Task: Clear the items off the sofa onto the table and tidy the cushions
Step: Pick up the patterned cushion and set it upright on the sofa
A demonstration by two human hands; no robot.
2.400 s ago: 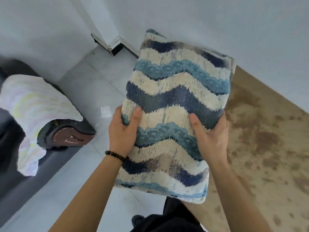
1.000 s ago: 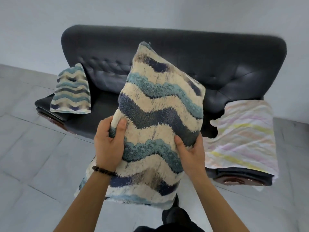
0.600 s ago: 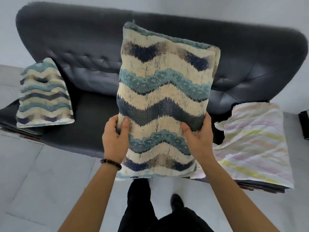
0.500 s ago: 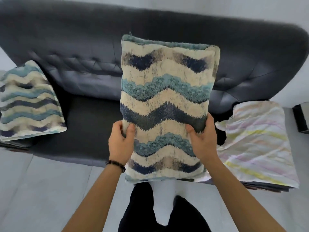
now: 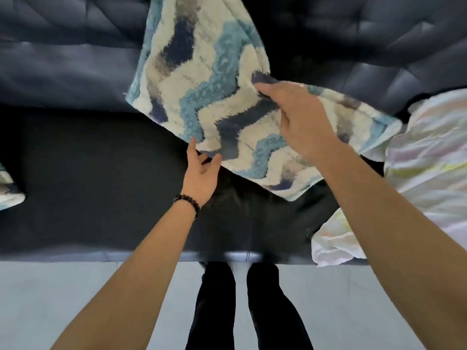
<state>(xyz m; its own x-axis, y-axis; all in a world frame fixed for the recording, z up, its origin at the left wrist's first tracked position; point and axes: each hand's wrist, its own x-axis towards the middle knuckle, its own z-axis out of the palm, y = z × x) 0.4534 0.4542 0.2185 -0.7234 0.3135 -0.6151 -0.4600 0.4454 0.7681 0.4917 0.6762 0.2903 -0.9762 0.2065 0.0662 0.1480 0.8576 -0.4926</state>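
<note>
1. Dark sofa [image 5: 75,59], across the whole upper view: tufted back above, flat seat below, front edge meeting pale floor [image 5: 75,311].
2. Wave cushion [image 5: 207,79], over the middle-right of the seat, top leaning on the sofa back. Tilted, long axis slanting from upper left down to lower right, lowest corner apparently clear of the seat.
3. Striped cloth [image 5: 427,160], draped over the sofa's right end, just beside the cushion's right corner. Touching or not, cannot tell.
4. Right grip [image 5: 300,117], closed over the cushion's upper right edge, fabric bunched under the fingers. Nearer of the two and probably bearing the weight.
5. Left grip [image 5: 202,173], wide and relaxed, fingertips touching the lower left edge from beneath, holding nothing. Likely the pivot for swinging the long axis upright against the back.
6. Second cushion [image 5: 10,190], only a corner showing at the far left of the seat, well apart.
7. Bead bracelet [image 5: 188,202], on the left wrist.
</note>
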